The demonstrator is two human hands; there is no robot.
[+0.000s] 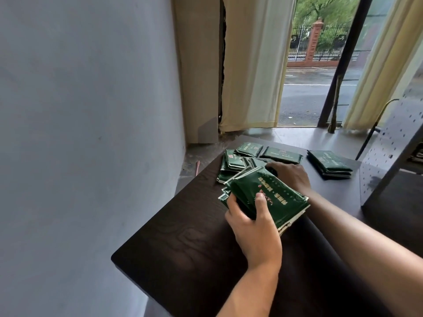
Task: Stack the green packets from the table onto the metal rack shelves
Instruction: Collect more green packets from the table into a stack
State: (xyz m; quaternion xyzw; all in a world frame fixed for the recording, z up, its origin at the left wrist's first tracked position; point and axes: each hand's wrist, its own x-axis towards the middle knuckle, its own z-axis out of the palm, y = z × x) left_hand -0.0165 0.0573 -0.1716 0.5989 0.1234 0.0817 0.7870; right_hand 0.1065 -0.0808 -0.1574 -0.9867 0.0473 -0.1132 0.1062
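Fingers (261, 202) pinch glossy flat green packets (272, 197).

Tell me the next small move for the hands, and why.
Probably close the right hand on a packet from the loose pile and add it to the bundle the left hand grips; the right hand already rests there, and packets remain on the table.
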